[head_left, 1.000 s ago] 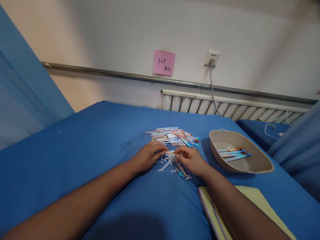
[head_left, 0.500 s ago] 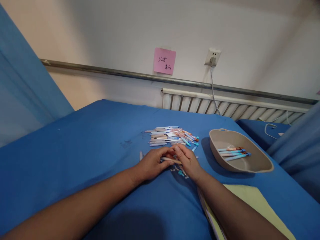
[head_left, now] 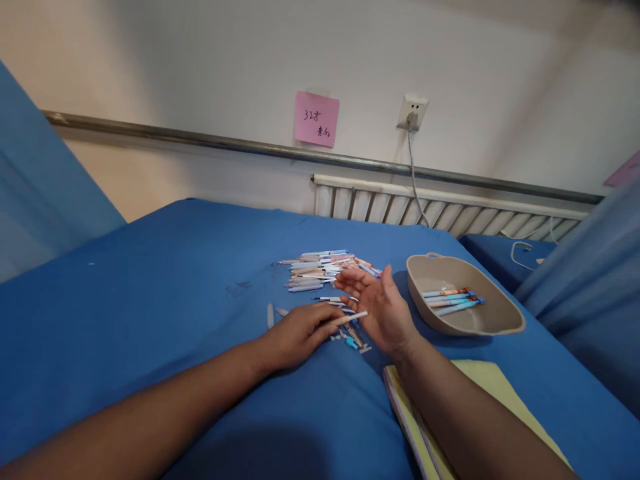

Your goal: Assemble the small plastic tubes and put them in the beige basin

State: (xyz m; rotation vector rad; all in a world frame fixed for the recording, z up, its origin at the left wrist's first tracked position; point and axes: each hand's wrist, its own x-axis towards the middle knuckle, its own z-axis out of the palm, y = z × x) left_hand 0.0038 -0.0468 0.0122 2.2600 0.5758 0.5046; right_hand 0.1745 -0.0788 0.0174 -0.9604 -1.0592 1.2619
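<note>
Spreading under both our forearms, the blue cloth [head_left: 165,287] covers the whole table, a soft flat bed on which small parts are not likely to roll far. Behind it stands the pale wall with its metal rail and a white radiator [head_left: 400,203]. By our right elbow a yellow folder [head_left: 490,387] lies flat, partly hidden by that forearm. Further right sits a beige tray [head_left: 500,315], close enough for the right hand to reach. Ahead of our hands a loose heap of pens [head_left: 320,268] lies on the cloth, apart from the tray. Our right hand [head_left: 383,310] is raised just above the cloth, its palm turned up and leftward, fingers spread and holding nothing; we judge it opened toward what the other hand holds. Our left hand [head_left: 295,333] rests knuckles-up on the cloth, thumb and forefinger pinched on one end of a pale pen [head_left: 351,318]. On the wall we see a pink note [head_left: 316,119] and a socket [head_left: 413,111] with a cord plugged in. The pale pen lies nearly level, its free end reaching the right palm. A few capped pens [head_left: 450,300] lie side by side in the tray, all pointing one way. Small caps and tips [head_left: 353,341] are scattered between the two hands, and one pale piece [head_left: 270,313] lies alone on the cloth to the left
</note>
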